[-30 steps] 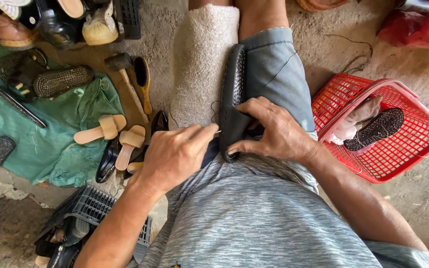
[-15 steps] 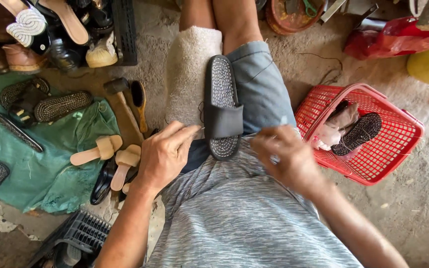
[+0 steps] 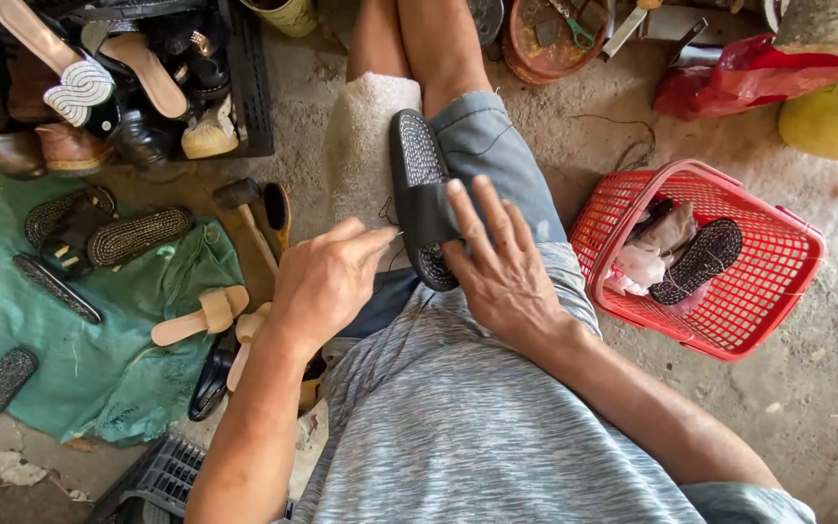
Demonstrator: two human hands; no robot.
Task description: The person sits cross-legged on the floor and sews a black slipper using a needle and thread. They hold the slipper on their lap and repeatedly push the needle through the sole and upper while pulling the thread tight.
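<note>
A black slide sandal (image 3: 419,199) with a nubbed footbed lies lengthwise on the person's lap, resting over the denim shorts (image 3: 497,155) beside a pale towel (image 3: 361,155) draped on the left thigh. The right hand (image 3: 501,267) lies on the sandal's strap and heel end, fingers spread flat and pressing rather than curled, so its grip is open against the shoe. The left hand (image 3: 327,281) is just beside the sandal's edge, thumb and forefinger pinched shut on something thin; a dark thread (image 3: 395,330) hangs below it. To the right on the ground stands a red plastic basket (image 3: 778,281) holding another black sole and rags. To the left a green cloth (image 3: 99,359) carries several soles, wooden shoe lasts (image 3: 201,315) and a hammer (image 3: 249,218).
</note>
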